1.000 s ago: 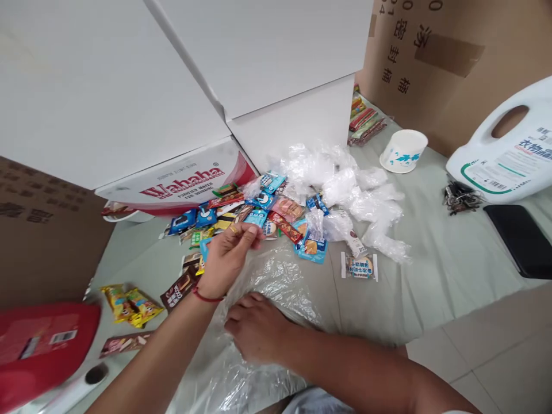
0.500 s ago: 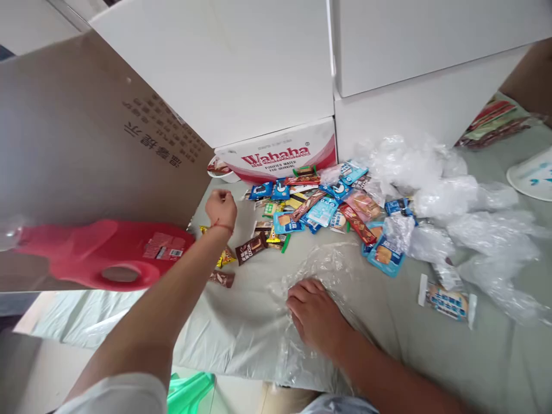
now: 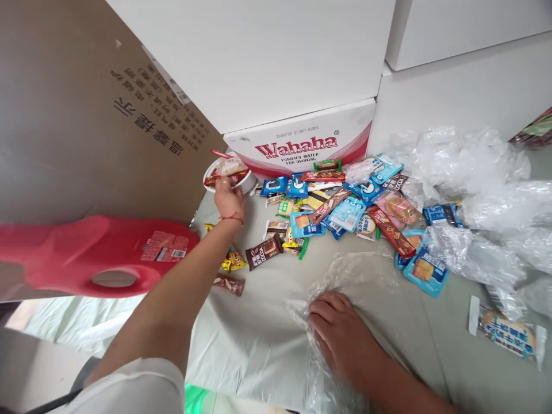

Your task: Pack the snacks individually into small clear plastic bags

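My left hand point(image 3: 228, 198) reaches to a white bowl point(image 3: 247, 185) at the far left, its fingers over the red-wrapped snacks point(image 3: 210, 179) inside. The fingertips are hidden, so whether they hold something cannot be seen. My right hand point(image 3: 340, 330) rests near the front of the table, fingers curled together on a clear plastic bag point(image 3: 345, 270). Between and beyond both hands lies a loose pile of packaged snacks, including a brown cocoa bar point(image 3: 264, 251), a light blue packet point(image 3: 347, 214) and a red wafer bar point(image 3: 392, 231).
A white Wahaha carton point(image 3: 302, 144) stands behind the pile. On the left are a brown cardboard panel point(image 3: 77, 126) and a red plastic jug point(image 3: 107, 247). Crumpled clear plastic point(image 3: 466, 161) covers the right side, with a wrapped biscuit point(image 3: 506, 333) in front of it.
My left hand has moved forward from above the table to the bowl. My right hand stays on the plastic bag. The view has shifted slightly left and closer.
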